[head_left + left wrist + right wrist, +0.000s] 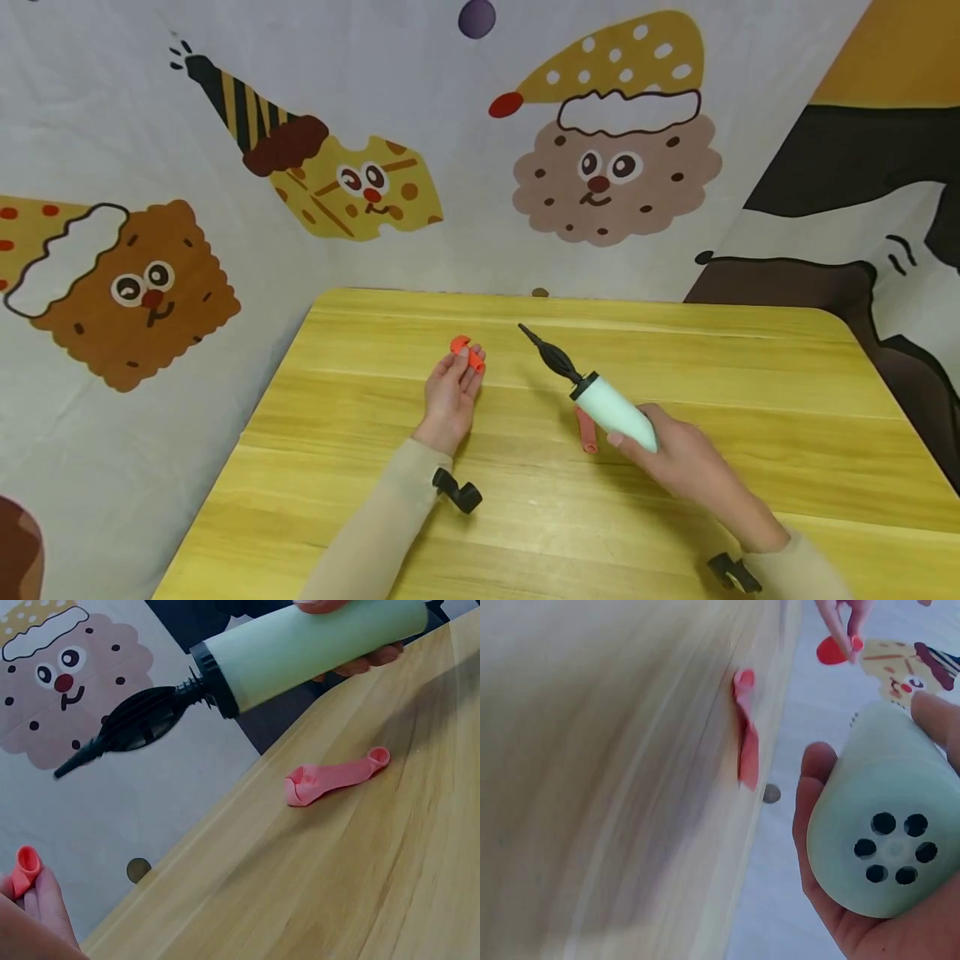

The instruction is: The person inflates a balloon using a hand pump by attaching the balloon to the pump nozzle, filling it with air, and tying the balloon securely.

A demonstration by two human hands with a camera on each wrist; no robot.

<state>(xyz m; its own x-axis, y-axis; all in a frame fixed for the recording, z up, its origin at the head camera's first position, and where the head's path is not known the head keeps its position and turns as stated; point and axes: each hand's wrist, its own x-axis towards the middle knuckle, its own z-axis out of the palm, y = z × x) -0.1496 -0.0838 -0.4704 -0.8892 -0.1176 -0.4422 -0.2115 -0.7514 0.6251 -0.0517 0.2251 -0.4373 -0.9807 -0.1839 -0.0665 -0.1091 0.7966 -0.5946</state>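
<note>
My left hand [450,396] pinches an orange-red balloon [476,361] between thumb and fingers, above the left middle of the table. In the left wrist view the open mouth of that balloon [28,862] points up from the fingertips. My right hand [686,454] grips a pale green hand pump [615,410] by its body. The pump's black nozzle [555,358] points up and left, apart from the balloon. A second, pinkish-red balloon [334,778] lies flat on the table under the pump. In the right wrist view the pump's end [896,847] shows several round holes.
The wooden table [360,533] has rounded back corners. Behind it hangs a white cloth [465,100] printed with cartoon biscuits and cheese in party hats. A black bracket [457,492] is strapped at the left wrist and another bracket [733,573] at the right.
</note>
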